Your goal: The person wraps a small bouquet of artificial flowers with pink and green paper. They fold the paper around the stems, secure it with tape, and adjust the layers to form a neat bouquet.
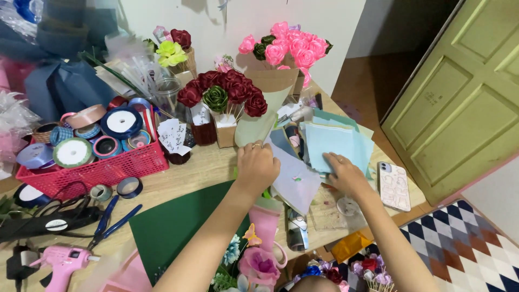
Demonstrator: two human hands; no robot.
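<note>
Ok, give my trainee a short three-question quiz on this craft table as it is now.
1. True or false: the left hand rests on the pale paper sheets.
2. What lies beside the right hand, toward the table's edge? A) glue gun B) phone C) scissors
3. What colour is the basket that holds the ribbon rolls?

Key: 1 true. 2 B, the phone. 3 red.
</note>
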